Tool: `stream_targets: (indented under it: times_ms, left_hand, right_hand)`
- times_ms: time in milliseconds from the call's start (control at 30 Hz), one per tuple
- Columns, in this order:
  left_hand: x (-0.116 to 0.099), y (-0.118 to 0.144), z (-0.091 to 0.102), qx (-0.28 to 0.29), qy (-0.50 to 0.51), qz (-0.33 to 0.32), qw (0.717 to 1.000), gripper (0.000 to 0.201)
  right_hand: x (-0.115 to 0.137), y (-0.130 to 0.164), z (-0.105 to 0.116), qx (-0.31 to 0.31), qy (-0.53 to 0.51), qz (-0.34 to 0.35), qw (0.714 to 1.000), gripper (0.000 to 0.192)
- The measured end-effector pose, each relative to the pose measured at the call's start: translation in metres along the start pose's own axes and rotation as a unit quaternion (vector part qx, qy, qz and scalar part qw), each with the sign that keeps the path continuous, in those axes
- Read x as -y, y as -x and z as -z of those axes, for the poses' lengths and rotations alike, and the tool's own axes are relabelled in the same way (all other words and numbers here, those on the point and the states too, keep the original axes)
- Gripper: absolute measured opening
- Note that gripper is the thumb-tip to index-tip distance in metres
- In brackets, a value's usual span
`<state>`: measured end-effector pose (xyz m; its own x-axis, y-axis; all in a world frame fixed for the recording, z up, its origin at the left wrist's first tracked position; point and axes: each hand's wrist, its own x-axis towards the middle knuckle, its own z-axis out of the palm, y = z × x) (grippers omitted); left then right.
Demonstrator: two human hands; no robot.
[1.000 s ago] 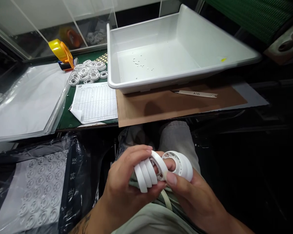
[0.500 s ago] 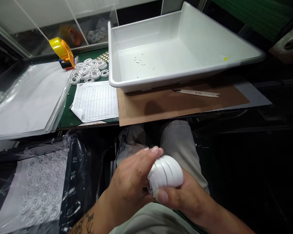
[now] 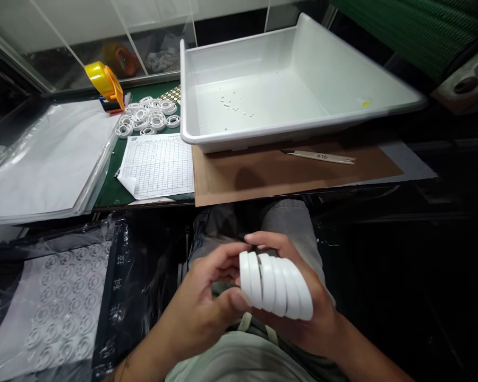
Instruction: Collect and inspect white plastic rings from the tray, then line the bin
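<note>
A stack of several white plastic rings (image 3: 276, 285) lies sideways between my hands above my lap, fanned out so the edges show. My left hand (image 3: 205, 305) pinches the left end, thumb below and fingers above. My right hand (image 3: 318, 307) cups the stack from the right and underneath, its fingertips reaching over the top; part of its grip is hidden by the rings. A pile of similar white rings (image 3: 155, 118) lies on the green bench top, beside a printed form (image 3: 157, 167).
A large white tray (image 3: 255, 132) with small white scraps stands on brown cardboard (image 3: 223, 185). A white-handled pointed tool (image 3: 322, 156) lies before it. Left are stacked sheets (image 3: 51, 159), a yellow tape dispenser (image 3: 105, 85) and, lower, a plastic-lined box of rings (image 3: 67, 297).
The ring stack has turned and spread into a longer row. My left hand has slid from over it to its left end, while my right fingers have come up over the top.
</note>
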<state>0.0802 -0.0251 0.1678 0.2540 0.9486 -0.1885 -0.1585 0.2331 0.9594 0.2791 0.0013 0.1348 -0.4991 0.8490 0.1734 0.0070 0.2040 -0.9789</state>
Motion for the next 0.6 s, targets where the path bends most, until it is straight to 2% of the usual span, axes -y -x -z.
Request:
stream_targets:
  times_ms: [100, 133, 200, 300, 433, 533, 600]
  left_hand:
    - [-0.004, -0.003, -0.012, -0.024, -0.079, -0.003, 0.997, 0.044]
    - [-0.005, -0.002, -0.014, -0.040, -0.113, -0.016, 0.993, 0.040]
    - [-0.004, 0.000, -0.017, -0.051, -0.143, -0.029, 0.988, 0.044]
    - [-0.003, 0.004, -0.016, -0.041, -0.119, -0.026, 0.992, 0.056]
    - [-0.003, 0.005, -0.016, -0.037, -0.060, 0.019, 0.997, 0.062]
    - [-0.002, 0.005, -0.016, -0.020, -0.021, 0.033, 0.999, 0.062]
    - [-0.001, 0.005, -0.016, -0.009, 0.009, 0.023, 1.000, 0.057]
  right_hand:
    - [-0.007, -0.001, 0.001, 0.000, 0.131, 0.094, 0.987, 0.074]
    - [-0.008, -0.002, 0.002, 0.002, 0.147, 0.102, 0.984, 0.072]
    - [-0.011, -0.001, 0.003, 0.020, 0.138, 0.103, 0.985, 0.074]
    - [-0.014, 0.001, 0.005, 0.044, 0.080, 0.104, 0.990, 0.083]
    - [-0.011, 0.002, 0.005, 0.054, 0.070, 0.072, 0.993, 0.090]
    - [-0.007, 0.001, 0.005, 0.042, 0.085, 0.073, 0.993, 0.082]
    - [-0.006, 0.000, 0.006, 0.029, 0.130, 0.114, 0.985, 0.074]
